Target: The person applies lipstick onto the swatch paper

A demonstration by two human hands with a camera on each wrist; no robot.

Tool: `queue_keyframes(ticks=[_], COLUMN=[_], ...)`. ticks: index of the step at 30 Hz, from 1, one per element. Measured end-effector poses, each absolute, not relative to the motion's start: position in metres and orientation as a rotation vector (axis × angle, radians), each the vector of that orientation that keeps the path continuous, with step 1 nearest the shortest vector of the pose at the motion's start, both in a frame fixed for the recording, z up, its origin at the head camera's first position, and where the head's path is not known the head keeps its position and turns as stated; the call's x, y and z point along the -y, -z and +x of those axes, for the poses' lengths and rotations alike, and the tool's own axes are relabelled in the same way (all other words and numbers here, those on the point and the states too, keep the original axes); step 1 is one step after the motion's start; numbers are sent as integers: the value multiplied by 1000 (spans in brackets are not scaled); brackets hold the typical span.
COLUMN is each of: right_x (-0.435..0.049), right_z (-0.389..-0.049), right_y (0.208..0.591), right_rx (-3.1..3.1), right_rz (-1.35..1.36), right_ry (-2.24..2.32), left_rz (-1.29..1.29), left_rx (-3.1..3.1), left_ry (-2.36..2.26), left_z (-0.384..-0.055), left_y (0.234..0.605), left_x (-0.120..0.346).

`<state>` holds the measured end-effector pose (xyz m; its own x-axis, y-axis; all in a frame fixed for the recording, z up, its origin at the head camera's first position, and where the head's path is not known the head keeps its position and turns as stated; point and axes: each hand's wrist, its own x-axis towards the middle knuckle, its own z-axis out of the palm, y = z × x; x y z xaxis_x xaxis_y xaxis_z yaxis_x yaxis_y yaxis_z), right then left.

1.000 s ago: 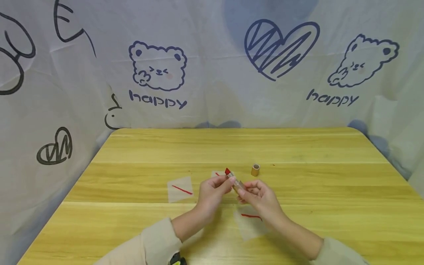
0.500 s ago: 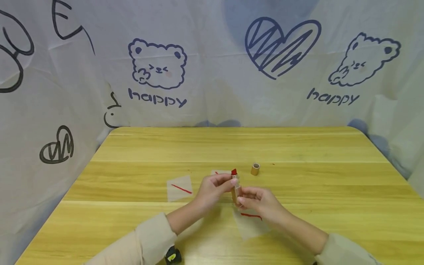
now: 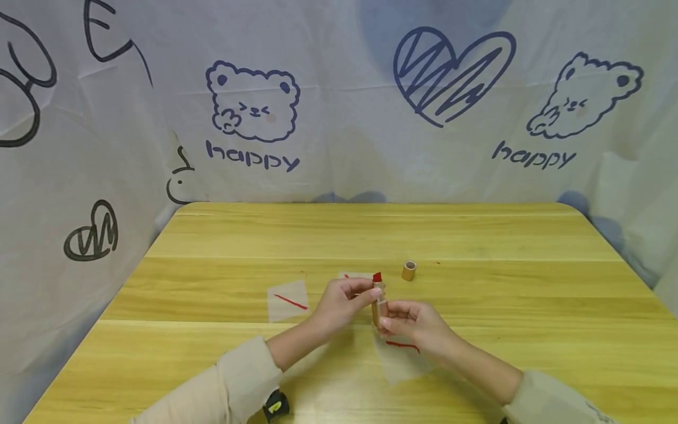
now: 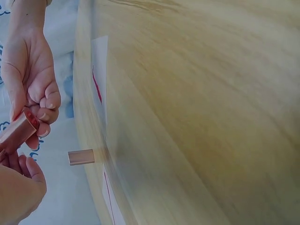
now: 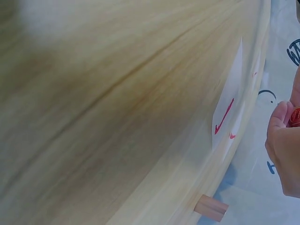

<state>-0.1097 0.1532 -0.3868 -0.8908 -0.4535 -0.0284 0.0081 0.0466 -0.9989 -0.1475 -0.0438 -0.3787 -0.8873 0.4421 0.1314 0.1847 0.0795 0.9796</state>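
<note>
A gold-cased lipstick (image 3: 379, 311) with a red tip stands nearly upright between both hands, above the middle of the table. My left hand (image 3: 339, 306) pinches its upper part, just under the red tip, between thumb and fingers. Lower down, my right hand (image 3: 421, 324) grips the base of the case. In the left wrist view the shiny case (image 4: 19, 131) shows in the fingers, its far end hidden. The right wrist view catches only the red round end (image 5: 295, 117) of it beside a hand. Behind the hands the gold cap (image 3: 409, 271) stands upright on the table.
A paper square (image 3: 288, 302) with a red line lies left of the hands. Another marked paper (image 3: 402, 360) lies under the right hand, and a third paper (image 3: 349, 275) is partly hidden behind the left. A dark object (image 3: 276, 405) shows by the left sleeve.
The lipstick has turned from leaning left to nearly upright, and the right hand has lowered slightly with its base. Over the last half second the hands barely move. Cap and papers stay put.
</note>
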Motion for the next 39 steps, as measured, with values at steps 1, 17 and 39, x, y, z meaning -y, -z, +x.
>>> queue_keyframes(ticks=[1, 17, 39], right_x=[-153, -149, -143], right_z=[-110, -110, -102], right_y=[387, 387, 386], right_rx=[-2002, -2098, -2359], right_rz=[-442, -349, -350], right_ry=[1906, 1902, 1864], left_rz=[634, 703, 679], left_rx=[-2159, -2204, -2184], left_ry=[-1899, -1941, -2004], left_z=[-147, -146, -143], left_y=[378, 381, 381], left_x=[44, 40, 38])
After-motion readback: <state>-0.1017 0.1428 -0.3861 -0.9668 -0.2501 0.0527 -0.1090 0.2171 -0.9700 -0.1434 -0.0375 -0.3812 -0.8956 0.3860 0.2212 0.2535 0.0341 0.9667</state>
